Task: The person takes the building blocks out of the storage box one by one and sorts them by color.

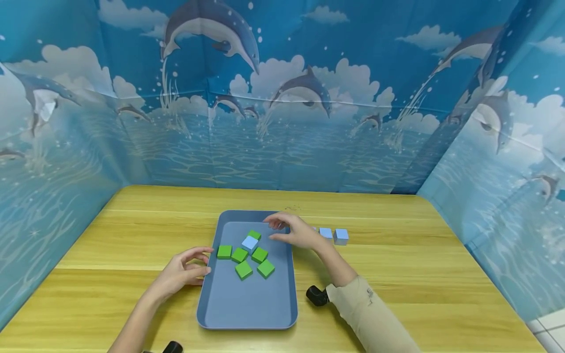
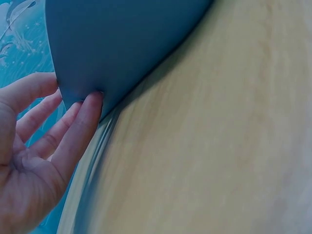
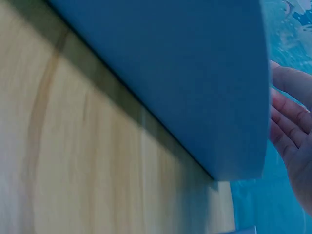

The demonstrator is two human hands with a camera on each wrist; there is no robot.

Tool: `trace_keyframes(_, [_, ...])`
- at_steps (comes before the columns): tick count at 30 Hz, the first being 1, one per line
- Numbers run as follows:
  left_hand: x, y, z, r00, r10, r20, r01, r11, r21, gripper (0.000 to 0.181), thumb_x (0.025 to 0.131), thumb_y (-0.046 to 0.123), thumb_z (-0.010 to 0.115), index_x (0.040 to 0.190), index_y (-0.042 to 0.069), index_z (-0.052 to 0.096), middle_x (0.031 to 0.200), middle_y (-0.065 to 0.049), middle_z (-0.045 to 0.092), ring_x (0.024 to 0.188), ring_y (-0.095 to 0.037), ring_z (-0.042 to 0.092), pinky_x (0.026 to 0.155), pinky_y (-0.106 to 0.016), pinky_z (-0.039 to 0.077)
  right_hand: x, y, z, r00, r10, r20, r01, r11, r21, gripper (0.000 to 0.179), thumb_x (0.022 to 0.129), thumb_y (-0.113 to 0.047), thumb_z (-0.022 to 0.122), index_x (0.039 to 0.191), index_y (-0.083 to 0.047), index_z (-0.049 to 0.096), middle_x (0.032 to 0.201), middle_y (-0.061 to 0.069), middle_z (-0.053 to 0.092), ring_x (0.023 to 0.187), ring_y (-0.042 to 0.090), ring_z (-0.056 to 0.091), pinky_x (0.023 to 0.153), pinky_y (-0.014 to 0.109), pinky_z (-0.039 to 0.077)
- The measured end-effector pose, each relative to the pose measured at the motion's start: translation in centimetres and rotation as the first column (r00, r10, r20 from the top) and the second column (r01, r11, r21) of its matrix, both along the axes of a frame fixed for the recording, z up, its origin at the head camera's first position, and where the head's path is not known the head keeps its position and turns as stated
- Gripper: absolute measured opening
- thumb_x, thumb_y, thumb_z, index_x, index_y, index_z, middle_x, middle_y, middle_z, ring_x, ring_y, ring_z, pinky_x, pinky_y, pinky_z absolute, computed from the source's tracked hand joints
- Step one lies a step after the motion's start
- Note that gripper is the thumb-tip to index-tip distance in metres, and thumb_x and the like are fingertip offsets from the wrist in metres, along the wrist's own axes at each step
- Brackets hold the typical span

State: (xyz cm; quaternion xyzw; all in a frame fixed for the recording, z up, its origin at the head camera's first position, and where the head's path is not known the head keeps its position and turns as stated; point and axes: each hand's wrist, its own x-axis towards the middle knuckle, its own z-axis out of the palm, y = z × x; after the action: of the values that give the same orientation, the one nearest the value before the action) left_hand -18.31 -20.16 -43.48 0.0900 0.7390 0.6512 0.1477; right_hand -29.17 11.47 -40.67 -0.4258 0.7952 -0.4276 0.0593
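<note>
A blue-grey tray (image 1: 247, 306) lies on the table with several green blocks (image 1: 240, 255) grouped in its upper half. Among them is one light blue block (image 1: 249, 243), overlapping a green one behind it. My left hand (image 1: 178, 272) is at the tray's left side; in the left wrist view its fingertips (image 2: 95, 100) touch the outer wall. Above the tray's right rim is my right hand (image 1: 295, 231), fingers loosely bent and holding nothing. The right wrist view shows the right fingers (image 3: 292, 85) beside the tray's edge.
Light blue cubes (image 1: 341, 237) stand in a row on the wooden table (image 1: 397, 274), right of the tray, one partly hidden by the right hand. A dolphin-print curtain (image 1: 282, 122) surrounds the table's back and sides. Black wrist devices (image 1: 317, 296) sit near both forearms.
</note>
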Motion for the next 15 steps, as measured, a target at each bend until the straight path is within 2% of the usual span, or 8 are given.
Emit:
trace_keyframes(3, [0.0,0.0,-0.1,1.0,0.001,-0.002,-0.001,1.0,0.002,0.056,0.085,0.012,0.064,0.133,-0.003,0.039,0.111,-0.022,0.042,0.084,-0.017,0.061,0.072,-0.036,0.055,-0.1,-0.7,-0.2,1.0,0.003,-0.018,-0.003,0.999,0.041,0.042,0.084,-0.009,0.066,0.121,0.003,0.052,0.109,0.019,0.056,0.095,0.029,0.054,0.082,0.037,0.048])
trace_keyframes(15, [-0.1,-0.1,-0.3,1.0,0.005,-0.01,-0.005,1.0,0.0,0.056,0.084,0.012,0.065,0.133,-0.002,0.04,0.112,-0.022,0.042,0.085,-0.017,0.062,0.073,-0.036,0.055,-0.1,-2.6,-0.4,0.996,0.081,-0.035,-0.074,0.984,0.16,0.037,0.086,-0.009,0.063,0.121,-0.001,0.054,0.107,0.012,0.056,0.096,0.023,0.055,0.083,0.029,0.048])
